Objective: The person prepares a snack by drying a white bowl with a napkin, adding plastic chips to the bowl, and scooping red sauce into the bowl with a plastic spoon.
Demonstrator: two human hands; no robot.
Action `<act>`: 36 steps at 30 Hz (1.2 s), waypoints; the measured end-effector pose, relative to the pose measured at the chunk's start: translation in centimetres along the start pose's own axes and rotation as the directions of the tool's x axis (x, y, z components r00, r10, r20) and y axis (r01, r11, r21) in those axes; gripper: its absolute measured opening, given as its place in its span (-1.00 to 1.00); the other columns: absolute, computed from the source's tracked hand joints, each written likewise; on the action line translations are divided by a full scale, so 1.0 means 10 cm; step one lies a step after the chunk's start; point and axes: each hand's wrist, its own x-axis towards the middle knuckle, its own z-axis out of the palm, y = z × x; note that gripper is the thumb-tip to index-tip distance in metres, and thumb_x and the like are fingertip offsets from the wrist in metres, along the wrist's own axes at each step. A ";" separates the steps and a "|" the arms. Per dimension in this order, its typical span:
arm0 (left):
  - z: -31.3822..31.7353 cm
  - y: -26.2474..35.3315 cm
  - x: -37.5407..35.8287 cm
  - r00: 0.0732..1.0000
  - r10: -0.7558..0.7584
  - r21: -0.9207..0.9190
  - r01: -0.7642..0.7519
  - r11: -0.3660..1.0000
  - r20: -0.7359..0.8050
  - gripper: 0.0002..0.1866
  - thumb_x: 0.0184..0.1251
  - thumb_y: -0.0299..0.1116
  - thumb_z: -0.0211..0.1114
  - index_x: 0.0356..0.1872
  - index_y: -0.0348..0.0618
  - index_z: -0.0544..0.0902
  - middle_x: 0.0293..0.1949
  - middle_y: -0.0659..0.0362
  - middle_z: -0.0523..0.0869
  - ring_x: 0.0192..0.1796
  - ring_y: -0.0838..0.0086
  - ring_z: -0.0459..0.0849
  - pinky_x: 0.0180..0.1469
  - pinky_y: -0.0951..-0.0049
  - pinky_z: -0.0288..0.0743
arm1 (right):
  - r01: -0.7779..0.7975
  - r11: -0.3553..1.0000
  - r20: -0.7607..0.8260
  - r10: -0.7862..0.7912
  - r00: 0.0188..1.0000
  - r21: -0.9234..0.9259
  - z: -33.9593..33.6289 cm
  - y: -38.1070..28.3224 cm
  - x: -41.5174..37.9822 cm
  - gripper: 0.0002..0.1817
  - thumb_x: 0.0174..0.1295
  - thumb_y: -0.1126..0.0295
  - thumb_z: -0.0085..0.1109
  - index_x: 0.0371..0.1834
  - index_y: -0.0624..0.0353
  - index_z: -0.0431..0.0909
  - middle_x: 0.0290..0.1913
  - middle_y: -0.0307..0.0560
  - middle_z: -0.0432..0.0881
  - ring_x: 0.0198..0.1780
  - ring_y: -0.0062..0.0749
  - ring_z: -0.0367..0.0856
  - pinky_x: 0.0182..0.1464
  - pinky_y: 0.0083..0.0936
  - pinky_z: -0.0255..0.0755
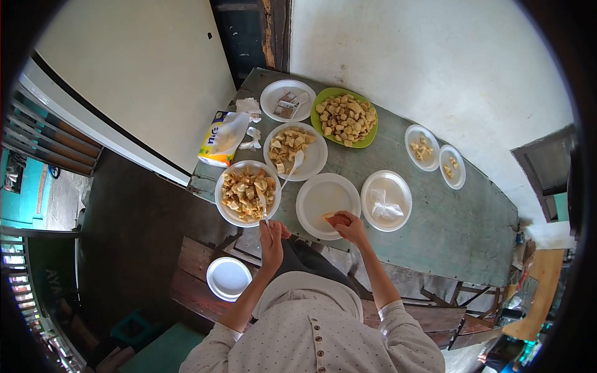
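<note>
Gripping a white spoon [263, 207] in the left hand [272, 239] to dig into the full plate [225, 205], right hand [352, 227] clenched on an orange piece [336, 219] over the bare plate [314, 196] on the tabletop [435, 217].

Your green table [435, 217] carries seven white plates, one green plate [370, 133], a tissue pack [221, 140]; the bench [193, 280] carries one white plate [228, 278].
</note>
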 end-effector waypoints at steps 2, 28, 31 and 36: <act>0.00 -0.02 0.01 1.000 -0.006 0.002 0.006 1.000 0.007 -0.82 0.40 -0.29 -0.10 -0.36 -0.15 0.23 -0.46 0.18 0.44 -0.46 0.58 0.48 -0.38 0.62 0.40 | 0.062 0.996 -0.030 -0.064 0.998 -0.063 0.03 -0.06 -0.03 -0.61 -0.18 0.44 0.16 -0.16 0.16 0.53 -0.33 -0.11 0.63 -0.37 -0.48 0.58 -0.32 -0.60 0.46; 0.00 -0.10 -0.04 1.000 0.001 0.004 -0.001 1.000 0.002 -0.86 0.39 -0.34 -0.10 -0.35 -0.14 0.22 -0.49 0.19 0.44 -0.47 0.59 0.47 -0.39 0.62 0.41 | 0.278 0.761 -0.089 -0.402 0.911 -0.587 0.16 -0.07 -0.09 -0.67 -0.12 0.35 0.23 -0.19 -0.10 0.54 -0.24 -0.19 0.53 -0.27 -0.23 0.56 -0.31 -0.36 0.46; 0.00 -0.11 -0.05 1.000 -0.005 -0.007 0.005 1.000 0.004 -0.86 0.39 -0.35 -0.10 -0.35 -0.14 0.22 -0.48 0.19 0.44 -0.47 0.60 0.47 -0.39 0.62 0.41 | 0.286 0.752 -0.090 -0.415 0.905 -0.594 0.15 -0.07 -0.09 -0.68 -0.11 0.35 0.23 -0.19 -0.10 0.55 -0.24 -0.21 0.53 -0.27 -0.24 0.56 -0.31 -0.36 0.46; -0.01 -0.12 -0.04 1.000 0.001 -0.013 -0.001 1.000 0.001 -0.86 0.39 -0.35 -0.10 -0.35 -0.14 0.21 -0.49 0.19 0.44 -0.47 0.60 0.47 -0.39 0.62 0.40 | 0.273 0.747 -0.091 -0.406 0.909 -0.607 0.16 -0.06 -0.08 -0.69 -0.11 0.35 0.23 -0.20 -0.11 0.55 -0.25 -0.22 0.53 -0.28 -0.26 0.57 -0.33 -0.37 0.47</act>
